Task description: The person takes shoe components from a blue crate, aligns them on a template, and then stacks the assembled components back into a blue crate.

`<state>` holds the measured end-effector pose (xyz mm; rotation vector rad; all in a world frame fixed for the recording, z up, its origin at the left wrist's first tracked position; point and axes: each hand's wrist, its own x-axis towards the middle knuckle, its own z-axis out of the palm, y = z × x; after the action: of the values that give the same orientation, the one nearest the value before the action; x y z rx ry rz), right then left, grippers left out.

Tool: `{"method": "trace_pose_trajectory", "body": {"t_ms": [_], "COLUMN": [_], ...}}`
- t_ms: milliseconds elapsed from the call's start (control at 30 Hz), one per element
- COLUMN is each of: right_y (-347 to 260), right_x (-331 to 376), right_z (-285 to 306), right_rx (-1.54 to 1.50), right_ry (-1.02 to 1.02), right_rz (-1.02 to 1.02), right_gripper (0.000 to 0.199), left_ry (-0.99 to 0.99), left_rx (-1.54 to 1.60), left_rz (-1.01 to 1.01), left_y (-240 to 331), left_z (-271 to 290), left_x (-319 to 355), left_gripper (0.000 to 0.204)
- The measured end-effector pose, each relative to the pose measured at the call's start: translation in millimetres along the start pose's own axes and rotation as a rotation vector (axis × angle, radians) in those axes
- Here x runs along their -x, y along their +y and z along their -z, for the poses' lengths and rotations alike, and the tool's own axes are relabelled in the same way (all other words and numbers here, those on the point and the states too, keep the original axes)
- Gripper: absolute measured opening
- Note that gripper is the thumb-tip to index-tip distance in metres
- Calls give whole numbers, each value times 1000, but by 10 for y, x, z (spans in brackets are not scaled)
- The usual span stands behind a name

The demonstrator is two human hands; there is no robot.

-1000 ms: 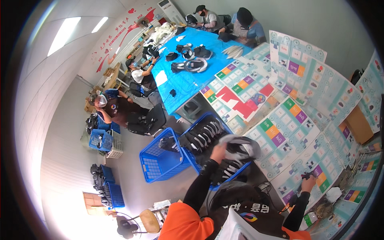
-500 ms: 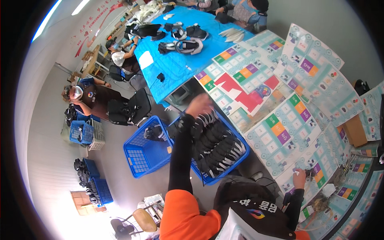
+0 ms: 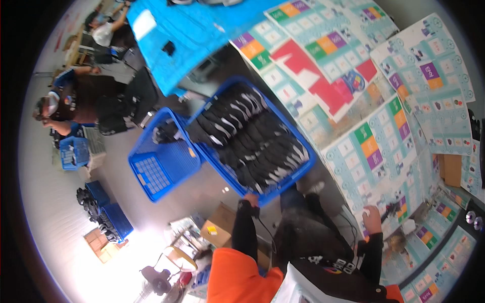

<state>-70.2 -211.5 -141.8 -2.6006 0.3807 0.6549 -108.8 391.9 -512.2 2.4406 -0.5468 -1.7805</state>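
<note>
A big blue basket (image 3: pixel 301 169) packed with black strapped devices (image 3: pixel 252 141) stands on the floor in front of me. My left hand (image 3: pixel 250 200), in a black sleeve, grips the basket's near rim. My right hand (image 3: pixel 372 218) rests on the table covered with colourful printed sheets (image 3: pixel 364 146), its fingers closed on a small black object (image 3: pixel 391 207). My dark trousers and an orange garment fill the lower middle.
A second blue basket (image 3: pixel 151 174), nearly empty, sits left of the full one. A blue table (image 3: pixel 192 35) stands beyond. A seated person (image 3: pixel 76 101) works at the left. A cardboard box (image 3: pixel 222 224) and stacked blue crates (image 3: pixel 113 222) lie on the floor.
My left hand held a black device up, then reached out over the basket, and now has drawn back to the near rim. My right hand stayed on the table.
</note>
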Motion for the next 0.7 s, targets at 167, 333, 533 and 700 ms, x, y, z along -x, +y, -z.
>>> {"method": "trace_pose_trajectory", "body": {"t_ms": [167, 333, 533, 700], "right_y": [-185, -381, -613, -1350], "right_x": [-78, -219, -467, -934], "right_z": [87, -75, -105, -92], "right_rx": [-24, -73, -145, -324], "right_ry": [-52, -64, -124, -262], "right_rz": [-93, -66, 19, 99], "right_gripper": [26, 23, 25, 24], "left_ry": [163, 304, 238, 94], "left_rx": [799, 1354, 1676, 1849], "left_rz": [-78, -124, 172, 200], "left_y": [-216, -618, -125, 369], "left_z": [625, 1202, 1395, 959], "left_x": [-612, -688, -498, -226], "left_gripper": [17, 23, 29, 22]}}
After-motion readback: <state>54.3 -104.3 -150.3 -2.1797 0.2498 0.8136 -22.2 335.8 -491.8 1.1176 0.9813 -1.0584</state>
